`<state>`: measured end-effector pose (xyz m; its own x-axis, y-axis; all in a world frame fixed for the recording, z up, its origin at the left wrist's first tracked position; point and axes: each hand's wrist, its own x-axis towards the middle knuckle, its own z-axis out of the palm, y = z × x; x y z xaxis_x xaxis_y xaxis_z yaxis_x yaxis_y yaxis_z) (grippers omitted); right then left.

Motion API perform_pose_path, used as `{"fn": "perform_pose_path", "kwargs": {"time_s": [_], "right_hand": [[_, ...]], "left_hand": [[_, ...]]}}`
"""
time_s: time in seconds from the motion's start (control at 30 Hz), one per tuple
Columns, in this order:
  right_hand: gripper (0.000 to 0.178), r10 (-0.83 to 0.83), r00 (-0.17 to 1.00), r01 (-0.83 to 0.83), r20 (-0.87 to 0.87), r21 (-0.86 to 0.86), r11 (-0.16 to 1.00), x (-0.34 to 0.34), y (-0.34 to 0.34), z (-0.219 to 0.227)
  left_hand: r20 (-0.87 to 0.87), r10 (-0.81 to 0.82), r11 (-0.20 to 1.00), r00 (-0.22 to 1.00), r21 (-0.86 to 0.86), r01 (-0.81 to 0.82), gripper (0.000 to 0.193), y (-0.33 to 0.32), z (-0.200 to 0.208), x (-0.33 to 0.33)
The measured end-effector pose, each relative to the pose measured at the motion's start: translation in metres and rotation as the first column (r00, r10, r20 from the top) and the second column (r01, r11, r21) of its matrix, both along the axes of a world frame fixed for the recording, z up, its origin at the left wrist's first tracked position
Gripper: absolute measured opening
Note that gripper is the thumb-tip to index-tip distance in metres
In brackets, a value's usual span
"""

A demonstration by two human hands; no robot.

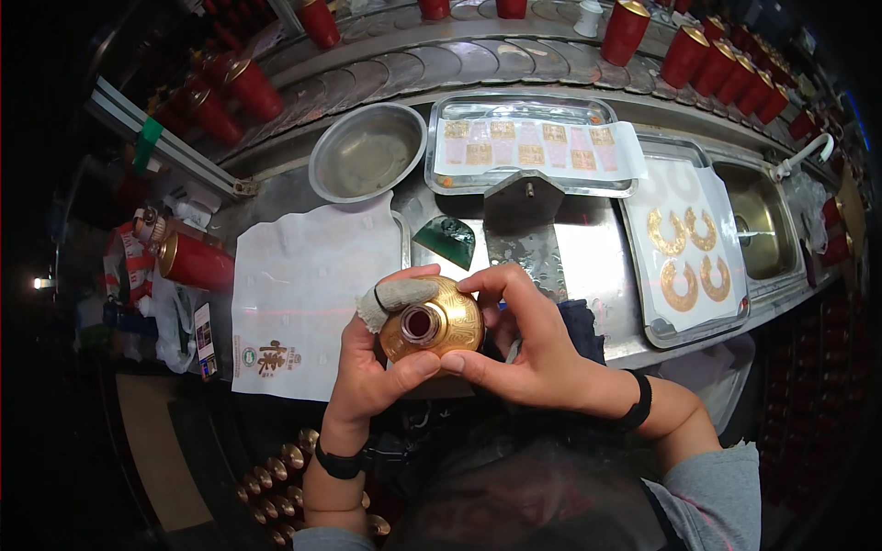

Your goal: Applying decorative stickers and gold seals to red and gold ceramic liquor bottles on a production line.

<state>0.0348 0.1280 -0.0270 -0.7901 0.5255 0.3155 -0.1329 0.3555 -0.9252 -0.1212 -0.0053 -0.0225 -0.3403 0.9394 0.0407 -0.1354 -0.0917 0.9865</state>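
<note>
At the centre of the frame both hands close around a gold bottle [434, 324], its dark red mouth facing the camera. The left hand [372, 367], its forefinger wrapped in a grey cloth sleeve, grips the near side; the right hand [524, 344] curls over the far side. The bottle's lower body is hidden behind the fingers, and a dark rounded shape at the lower edge cuts off both forearms.

A steel counter [588, 253] is filling the middle, curving away at the rim. At one o'clock a tray [528, 145] is lying by a round bowl [367, 151] at eleven. At three o'clock a sink [758, 220] is sitting under a white tap [805, 154]. Red bottles [726, 64] are lining the shelf from ten to two. At nine o'clock a small light [41, 283] is glowing in dark surroundings.
</note>
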Motion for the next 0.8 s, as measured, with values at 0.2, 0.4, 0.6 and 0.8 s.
{"fn": "perform_pose_path", "kwargs": {"time_s": [0.2,0.4,0.6,0.8], "right_hand": [[0.056,0.072,0.997,-0.071,-0.003,-0.216,0.974,-0.0008,0.0027,-0.0045],[0.052,0.064,0.998,-0.061,0.010,-0.216,0.974,-0.0024,0.0018,-0.0015],[0.050,0.027,0.999,-0.031,-0.020,-0.235,0.972,-0.0052,-0.0004,-0.0064],[0.045,0.025,0.999,-0.030,-0.023,-0.254,0.967,-0.0026,0.0047,-0.0050]], "left_hand": [[0.014,0.013,1.000,1.000,-0.005,-0.013,0.073,0.0015,-0.0002,0.0000],[0.038,0.036,0.999,0.999,0.016,-0.037,0.072,0.0025,0.0016,0.0029],[0.034,0.039,0.999,0.999,0.014,-0.040,0.071,0.0035,0.0010,0.0036],[0.033,0.038,0.999,0.999,0.028,-0.039,0.070,0.0056,0.0012,0.0047]]}}
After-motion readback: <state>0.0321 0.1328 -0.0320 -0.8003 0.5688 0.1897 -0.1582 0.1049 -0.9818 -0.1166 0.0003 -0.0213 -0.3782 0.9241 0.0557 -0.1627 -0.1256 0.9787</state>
